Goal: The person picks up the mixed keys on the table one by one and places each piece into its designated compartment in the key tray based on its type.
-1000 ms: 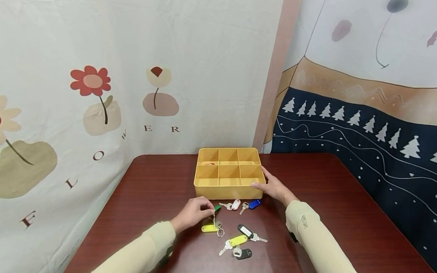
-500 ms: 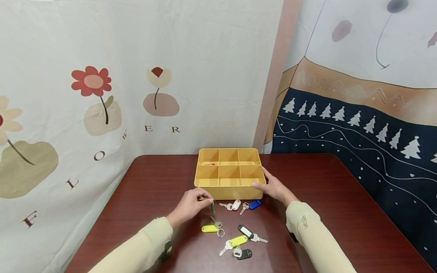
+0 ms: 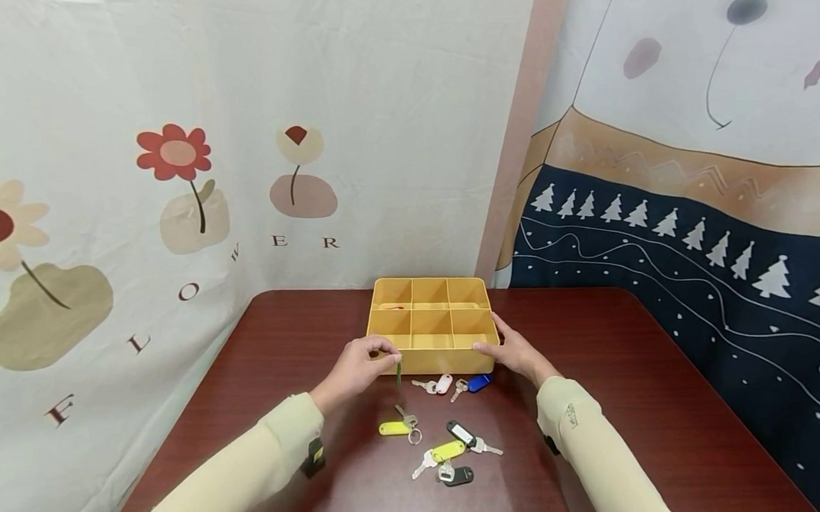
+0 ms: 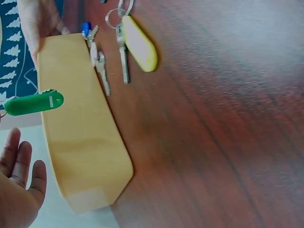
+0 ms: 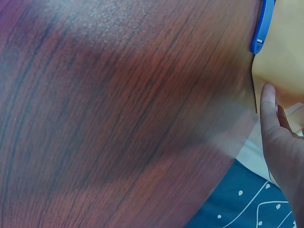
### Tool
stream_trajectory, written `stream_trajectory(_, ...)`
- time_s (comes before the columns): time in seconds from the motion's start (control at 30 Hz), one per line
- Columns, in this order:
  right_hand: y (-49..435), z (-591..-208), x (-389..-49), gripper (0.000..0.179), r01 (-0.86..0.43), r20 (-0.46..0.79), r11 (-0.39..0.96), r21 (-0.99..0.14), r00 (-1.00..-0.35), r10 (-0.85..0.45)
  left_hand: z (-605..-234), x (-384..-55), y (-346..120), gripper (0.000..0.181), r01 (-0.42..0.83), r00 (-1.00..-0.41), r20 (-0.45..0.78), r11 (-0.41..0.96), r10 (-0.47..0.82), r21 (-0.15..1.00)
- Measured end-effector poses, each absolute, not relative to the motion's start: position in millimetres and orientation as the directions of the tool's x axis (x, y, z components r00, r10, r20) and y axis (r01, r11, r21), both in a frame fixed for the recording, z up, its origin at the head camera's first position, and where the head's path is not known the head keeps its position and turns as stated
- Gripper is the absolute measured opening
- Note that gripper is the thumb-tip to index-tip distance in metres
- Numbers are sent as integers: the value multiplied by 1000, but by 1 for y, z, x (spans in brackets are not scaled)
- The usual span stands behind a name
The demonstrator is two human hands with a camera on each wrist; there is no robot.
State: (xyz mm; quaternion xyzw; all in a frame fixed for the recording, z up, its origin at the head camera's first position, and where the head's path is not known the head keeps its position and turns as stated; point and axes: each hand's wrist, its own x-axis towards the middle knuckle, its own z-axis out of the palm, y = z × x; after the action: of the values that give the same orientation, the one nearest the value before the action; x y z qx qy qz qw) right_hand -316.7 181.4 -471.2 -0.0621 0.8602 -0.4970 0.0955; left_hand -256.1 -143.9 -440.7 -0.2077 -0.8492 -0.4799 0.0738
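- Left hand (image 3: 358,369) pinches the top of a green key tag (image 3: 398,375) between thumb and fingertips; the remaining fingers look loosely extended in the left wrist view.
- Tag hangs clear of the table (image 3: 290,345), long axis near vertical, just in front of the yellow box's (image 3: 431,357) front-left corner.
- In the left wrist view the tag (image 4: 33,103) overlaps the box's outer wall (image 4: 80,142), beside the fingers (image 4: 21,168).
- The box's front-left compartment (image 3: 390,340) lies just beyond and above the tag, away from the person. Judgement: the short way in is up over the front rim, then down.
- Right hand (image 3: 513,351) grips the box's front-right corner, thumb on the front wall, fingers along the right side; it holds nothing else.
- Left hand is plainly the nearer to that compartment; right hand is well apart from the tag.
- Loose on the table nearer the person: a yellow tag with key (image 3: 394,428), a white tag (image 3: 443,383), a blue tag (image 3: 478,383), and a small cluster (image 3: 453,454) of black and yellow tags.
- Something small and reddish sits in the back-left compartment; too small to tell what.
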Motion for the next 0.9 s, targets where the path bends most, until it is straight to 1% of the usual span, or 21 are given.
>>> stream_trajectory(0.13, 182, -472, -317, 97, -10, -104, 494, -870, -974, -203, -432, -259, -142, 10, 438, -896, 340, 452, 285, 777)
stream_trajectory(0.23, 183, -473, -318, 97, -13, -102, 492, -870, -973, -205, -426, -262, -141, 8, 438, -896, 340, 448, 285, 779)
stream_trajectory(0.47, 183, -473, -317, 98, -5, -108, 496, -868, -974, -198, -416, -270, -136, 9, 415, -908, 328, 458, 261, 786)
stream_trajectory(0.73, 182, -474, -317, 98, -4, -107, 496, -868, -975, -196, -407, -282, -130, 4, 389, -921, 318, 484, 226, 784)
stream_trajectory(0.9, 182, -473, -317, 99, -1, -110, 497, -868, -975, -195, -405, -291, -127, 6, 379, -925, 315, 485, 211, 788)
